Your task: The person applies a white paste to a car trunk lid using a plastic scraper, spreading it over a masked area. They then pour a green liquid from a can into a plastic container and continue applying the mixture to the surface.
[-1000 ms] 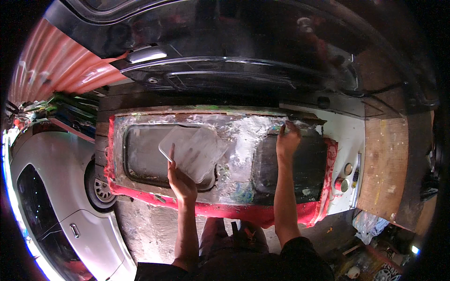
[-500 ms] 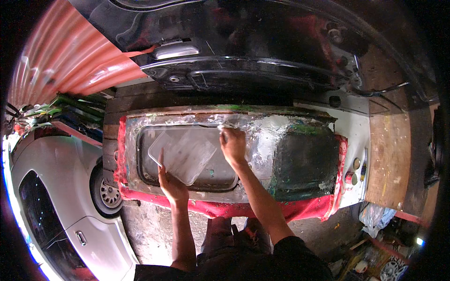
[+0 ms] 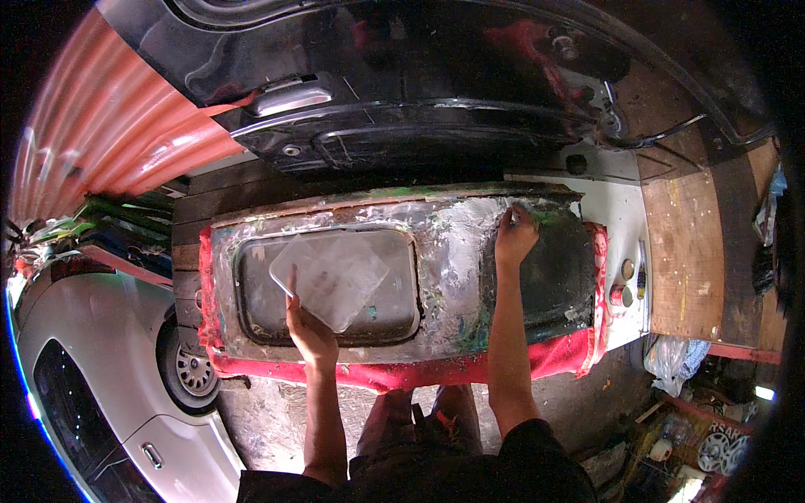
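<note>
Panel (image 3: pixel 454 314), scuffed and smeared with pale and greenish patches, lies across the middle of the frame, and from my remote seat I watch both hands over it. My left hand (image 3: pixel 314 337), left of centre, grips a translucent plate (image 3: pixel 348 272) by its lower-left edge; the plate is tilted above the panel's recessed left-hand section. My right hand (image 3: pixel 516 238), right of centre, has its fingers drawn together by the panel's upper edge, near the whitest patch; I cannot tell whether they pinch anything or touch the surface. Red cloth (image 3: pixel 423 375) shows beneath the panel along its lower side. Toward the right of the frame I see a red-and-white can (image 3: pixel 620 296). Glossy black bodywork (image 3: pixel 436 71) spans the top, and a silver car (image 3: pixel 109 335) fills the lower left.
</note>
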A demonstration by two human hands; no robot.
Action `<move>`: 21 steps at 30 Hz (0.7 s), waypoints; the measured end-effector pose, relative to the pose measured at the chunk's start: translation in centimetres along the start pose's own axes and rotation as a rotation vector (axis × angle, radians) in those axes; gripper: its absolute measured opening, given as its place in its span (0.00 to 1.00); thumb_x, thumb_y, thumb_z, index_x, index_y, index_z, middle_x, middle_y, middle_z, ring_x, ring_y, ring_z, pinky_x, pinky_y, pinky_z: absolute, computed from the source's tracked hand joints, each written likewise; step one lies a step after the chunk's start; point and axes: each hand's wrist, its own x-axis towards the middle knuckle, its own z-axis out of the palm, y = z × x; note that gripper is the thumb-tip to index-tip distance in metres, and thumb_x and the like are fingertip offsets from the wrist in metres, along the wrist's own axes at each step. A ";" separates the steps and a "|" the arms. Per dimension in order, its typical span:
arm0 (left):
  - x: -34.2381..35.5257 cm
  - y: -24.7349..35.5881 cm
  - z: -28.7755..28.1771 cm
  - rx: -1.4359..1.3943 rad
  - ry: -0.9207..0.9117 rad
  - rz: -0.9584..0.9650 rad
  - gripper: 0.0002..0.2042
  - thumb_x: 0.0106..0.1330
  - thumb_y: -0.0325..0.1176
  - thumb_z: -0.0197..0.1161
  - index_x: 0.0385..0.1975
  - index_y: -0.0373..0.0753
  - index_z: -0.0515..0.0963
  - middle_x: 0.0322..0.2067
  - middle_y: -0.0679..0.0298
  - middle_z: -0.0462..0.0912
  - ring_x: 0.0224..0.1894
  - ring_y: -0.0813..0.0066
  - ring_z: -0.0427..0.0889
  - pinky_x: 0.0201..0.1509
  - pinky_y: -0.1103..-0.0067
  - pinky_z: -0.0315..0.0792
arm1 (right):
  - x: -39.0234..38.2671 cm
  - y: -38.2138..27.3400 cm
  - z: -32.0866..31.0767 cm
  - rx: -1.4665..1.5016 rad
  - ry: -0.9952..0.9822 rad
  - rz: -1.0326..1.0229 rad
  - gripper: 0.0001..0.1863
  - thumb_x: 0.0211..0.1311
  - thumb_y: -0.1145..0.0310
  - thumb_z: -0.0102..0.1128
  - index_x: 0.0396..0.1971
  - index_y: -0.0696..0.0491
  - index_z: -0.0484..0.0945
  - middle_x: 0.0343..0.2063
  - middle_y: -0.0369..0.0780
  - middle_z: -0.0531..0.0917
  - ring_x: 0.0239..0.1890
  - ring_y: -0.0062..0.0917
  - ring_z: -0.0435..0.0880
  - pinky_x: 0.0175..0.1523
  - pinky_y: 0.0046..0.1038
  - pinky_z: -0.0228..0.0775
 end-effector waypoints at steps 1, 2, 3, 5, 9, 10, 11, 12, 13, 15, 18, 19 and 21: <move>0.0 -0.2 -0.1 0.006 -0.005 0.003 0.34 0.72 0.51 0.48 0.75 0.43 0.58 0.62 0.48 0.73 0.64 0.52 0.75 0.70 0.60 0.66 | -0.3 0.4 0.3 -0.013 -0.019 0.018 0.08 0.58 0.74 0.67 0.37 0.57 0.86 0.35 0.49 0.87 0.38 0.47 0.86 0.46 0.43 0.78; -0.1 -0.4 -0.4 0.012 -0.010 0.007 0.34 0.71 0.51 0.48 0.75 0.43 0.58 0.61 0.47 0.74 0.64 0.52 0.75 0.70 0.60 0.66 | -0.9 0.5 0.7 -0.002 -0.045 -0.009 0.08 0.57 0.75 0.68 0.37 0.57 0.86 0.35 0.48 0.87 0.38 0.46 0.86 0.47 0.43 0.78; 0.0 -0.7 -0.5 0.018 -0.018 0.010 0.34 0.71 0.52 0.48 0.75 0.43 0.58 0.61 0.47 0.74 0.64 0.52 0.75 0.70 0.60 0.66 | -1.8 0.1 1.5 0.009 -0.068 -0.035 0.08 0.56 0.75 0.68 0.37 0.57 0.86 0.35 0.48 0.88 0.38 0.46 0.86 0.47 0.42 0.78; -0.2 -0.8 -0.4 0.024 -0.025 -0.008 0.35 0.71 0.53 0.49 0.75 0.43 0.58 0.61 0.47 0.73 0.64 0.52 0.74 0.70 0.59 0.66 | -3.8 -1.4 2.5 0.044 -0.129 -0.106 0.09 0.54 0.75 0.68 0.36 0.57 0.85 0.35 0.47 0.87 0.40 0.44 0.86 0.49 0.41 0.77; -0.4 -1.0 -0.6 0.023 0.011 -0.037 0.35 0.72 0.53 0.48 0.75 0.43 0.57 0.63 0.46 0.72 0.65 0.50 0.73 0.70 0.58 0.66 | -8.1 -7.5 1.6 0.197 -0.402 -0.126 0.07 0.56 0.74 0.67 0.36 0.53 0.83 0.36 0.44 0.87 0.41 0.42 0.83 0.50 0.42 0.72; -0.3 -1.1 -0.4 0.015 0.009 -0.031 0.34 0.72 0.53 0.48 0.75 0.44 0.58 0.63 0.46 0.72 0.65 0.49 0.74 0.70 0.57 0.66 | -9.6 -8.3 1.7 0.217 -0.379 -0.173 0.08 0.56 0.73 0.68 0.36 0.53 0.82 0.36 0.44 0.86 0.40 0.42 0.82 0.49 0.42 0.71; -0.2 -1.2 -0.3 0.008 0.008 -0.025 0.33 0.73 0.53 0.47 0.75 0.45 0.58 0.63 0.45 0.73 0.64 0.48 0.74 0.70 0.56 0.66 | -10.8 -8.6 1.5 0.269 -0.417 -0.232 0.10 0.57 0.69 0.67 0.39 0.52 0.80 0.37 0.44 0.85 0.42 0.42 0.80 0.49 0.45 0.70; -0.2 -1.3 -0.3 -0.001 0.014 -0.013 0.32 0.74 0.52 0.46 0.75 0.46 0.59 0.62 0.45 0.74 0.64 0.46 0.75 0.70 0.56 0.66 | -11.6 -9.6 0.9 0.262 -0.426 -0.260 0.11 0.57 0.70 0.67 0.40 0.52 0.81 0.38 0.43 0.85 0.42 0.42 0.80 0.49 0.43 0.69; -0.1 -1.4 -0.2 -0.001 0.006 -0.004 0.32 0.74 0.52 0.46 0.75 0.46 0.59 0.63 0.45 0.73 0.64 0.46 0.75 0.70 0.56 0.66 | -12.3 -10.0 0.2 0.302 -0.452 -0.260 0.11 0.57 0.70 0.67 0.41 0.51 0.81 0.38 0.43 0.85 0.42 0.42 0.81 0.49 0.43 0.70; -0.1 -1.6 -0.2 -0.004 -0.008 0.013 0.32 0.74 0.52 0.46 0.76 0.47 0.58 0.63 0.44 0.73 0.64 0.47 0.75 0.70 0.56 0.66 | -12.2 -10.5 -1.1 0.373 -0.493 -0.249 0.10 0.58 0.71 0.67 0.41 0.51 0.82 0.38 0.42 0.86 0.42 0.40 0.81 0.50 0.41 0.70; -0.5 -1.5 0.1 -0.047 -0.013 0.000 0.32 0.74 0.51 0.47 0.76 0.47 0.58 0.63 0.45 0.73 0.64 0.47 0.75 0.70 0.56 0.66 | -10.2 -9.8 -2.9 0.458 -0.459 -0.221 0.09 0.60 0.72 0.69 0.41 0.52 0.85 0.38 0.42 0.87 0.42 0.38 0.84 0.51 0.38 0.71; -0.7 -1.5 0.1 -0.041 -0.016 0.005 0.32 0.74 0.51 0.47 0.76 0.47 0.58 0.63 0.45 0.73 0.64 0.47 0.75 0.70 0.56 0.66 | -9.3 -8.7 -3.0 0.472 -0.406 -0.170 0.10 0.59 0.73 0.69 0.41 0.52 0.85 0.38 0.43 0.87 0.42 0.39 0.84 0.51 0.39 0.72; -1.1 -1.7 0.0 -0.030 -0.019 0.018 0.32 0.73 0.51 0.47 0.76 0.47 0.57 0.63 0.45 0.73 0.64 0.47 0.75 0.70 0.56 0.66 | -6.9 -5.7 -2.6 0.387 -0.285 -0.127 0.10 0.59 0.74 0.69 0.41 0.52 0.85 0.38 0.44 0.87 0.42 0.41 0.84 0.51 0.40 0.73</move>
